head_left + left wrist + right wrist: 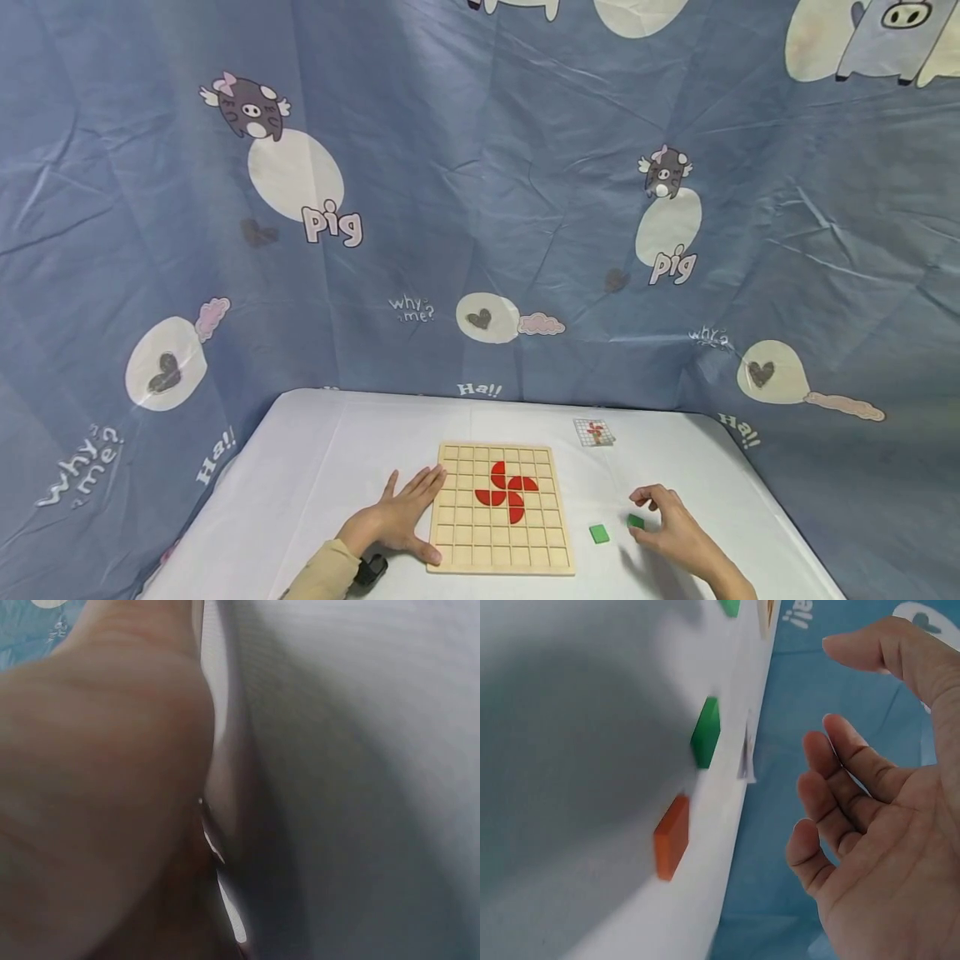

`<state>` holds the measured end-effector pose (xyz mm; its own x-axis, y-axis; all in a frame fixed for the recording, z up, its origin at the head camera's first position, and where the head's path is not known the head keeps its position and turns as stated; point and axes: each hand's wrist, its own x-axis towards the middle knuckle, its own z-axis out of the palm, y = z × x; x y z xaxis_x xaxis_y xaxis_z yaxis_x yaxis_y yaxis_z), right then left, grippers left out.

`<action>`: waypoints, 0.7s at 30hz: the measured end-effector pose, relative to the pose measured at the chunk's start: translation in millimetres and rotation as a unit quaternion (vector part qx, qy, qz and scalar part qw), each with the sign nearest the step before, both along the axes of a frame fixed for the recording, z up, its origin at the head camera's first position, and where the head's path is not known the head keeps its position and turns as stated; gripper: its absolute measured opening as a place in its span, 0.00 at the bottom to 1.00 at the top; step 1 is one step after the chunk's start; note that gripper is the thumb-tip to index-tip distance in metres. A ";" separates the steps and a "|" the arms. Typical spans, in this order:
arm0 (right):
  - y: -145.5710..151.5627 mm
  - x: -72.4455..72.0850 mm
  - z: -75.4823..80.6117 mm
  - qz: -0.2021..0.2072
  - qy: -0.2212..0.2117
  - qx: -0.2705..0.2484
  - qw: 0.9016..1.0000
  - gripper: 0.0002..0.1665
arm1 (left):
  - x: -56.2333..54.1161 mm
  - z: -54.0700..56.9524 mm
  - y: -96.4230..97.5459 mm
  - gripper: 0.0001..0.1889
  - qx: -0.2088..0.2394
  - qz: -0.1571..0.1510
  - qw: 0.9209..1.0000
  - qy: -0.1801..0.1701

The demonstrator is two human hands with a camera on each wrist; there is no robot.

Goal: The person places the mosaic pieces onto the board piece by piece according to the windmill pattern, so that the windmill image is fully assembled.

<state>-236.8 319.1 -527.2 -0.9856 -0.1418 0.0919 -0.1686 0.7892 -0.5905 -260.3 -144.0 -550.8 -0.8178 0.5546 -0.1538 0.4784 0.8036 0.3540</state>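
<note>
A wooden grid board point(501, 570) lies on the table, with several red quarter-round pieces point(491, 497) forming a pinwheel near its middle. My left hand point(401, 512) is spread along the board's left edge, its index finger and thumb touching that side. My right hand point(671, 533) hovers above the table to the right, thumb and fingers apart with nothing between them. Below its fingertips lies a green square tile point(636, 522); a second green tile point(599, 533) sits between it and the board. In the right wrist view an orange tile point(672, 838) lies near a green one; the hand hides it from the head view.
A small pattern card point(594, 432) with a red pinwheel on a grid lies beyond the board's far right corner. The white table point(360, 433) is enclosed by a blue printed curtain point(480, 208). A dark wrist device point(369, 570) sits at my left wrist.
</note>
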 end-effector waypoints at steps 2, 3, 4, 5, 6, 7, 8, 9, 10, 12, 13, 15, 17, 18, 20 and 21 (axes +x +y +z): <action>3.4 -0.7 -1.4 -0.007 -0.002 0.003 1.000 0.27 | -0.1 -0.4 -0.6 0.68 0.000 0.000 1.000 0.001; 4.8 -1.1 -2.6 -0.012 -0.006 0.004 1.000 0.27 | -0.1 -0.7 -0.8 0.68 -0.001 0.000 1.000 0.001; 5.8 -1.6 -4.2 -0.017 -0.010 0.006 1.000 0.28 | -0.4 -1.3 -0.9 0.69 -0.001 -0.001 1.000 0.001; 6.9 -1.9 -5.8 -0.018 -0.011 0.009 1.000 0.28 | -0.6 -1.6 -0.8 0.69 0.000 0.000 1.000 0.001; 8.0 -2.0 -7.4 -0.019 -0.013 0.012 1.000 0.28 | -0.8 -1.8 -0.7 0.69 0.001 0.000 1.000 -0.001; 9.0 -1.8 -8.9 -0.017 -0.016 0.015 1.000 0.29 | -1.1 -2.2 -0.7 0.69 0.001 0.000 1.000 0.000; 9.9 -1.9 -10.8 -0.018 -0.019 0.016 1.000 0.29 | -1.4 -2.5 -0.5 0.69 0.001 0.000 1.000 0.001; 10.5 -1.8 -12.2 -0.020 -0.022 0.017 0.999 0.30 | -1.6 -3.0 -0.3 0.69 0.000 0.001 1.000 0.001; 11.2 -1.6 -13.6 -0.021 -0.026 0.020 0.999 0.30 | -1.6 -3.0 -0.2 0.69 0.001 0.001 1.000 0.002; 11.9 -1.3 -15.5 -0.025 -0.032 0.023 0.999 0.31 | -1.0 -2.4 0.0 0.69 0.002 0.000 1.000 0.003; 11.9 -1.7 -16.6 -0.029 -0.035 0.025 0.999 0.31 | -0.6 -1.9 0.0 0.69 0.001 0.000 1.000 0.004; 11.7 -2.7 -18.4 -0.039 -0.042 0.028 0.998 0.30 | -0.4 -1.2 -0.1 0.69 0.000 -0.002 1.000 0.005; 11.1 -4.3 -20.0 -0.048 -0.047 0.034 0.997 0.29 | -0.5 0.0 -0.4 0.69 0.002 -0.003 1.000 0.004; 10.9 -5.4 -20.9 -0.051 -0.050 0.036 0.997 0.28 | -0.8 0.5 -0.6 0.69 0.003 -0.005 1.000 0.004; 10.5 -6.6 -23.0 -0.056 -0.056 0.038 0.996 0.26 | -0.6 0.6 -0.7 0.68 0.006 -0.008 1.000 0.004; 10.5 -7.2 -24.2 -0.057 -0.058 0.039 0.996 0.25 | -0.3 0.6 -0.9 0.68 0.008 -0.009 1.000 0.003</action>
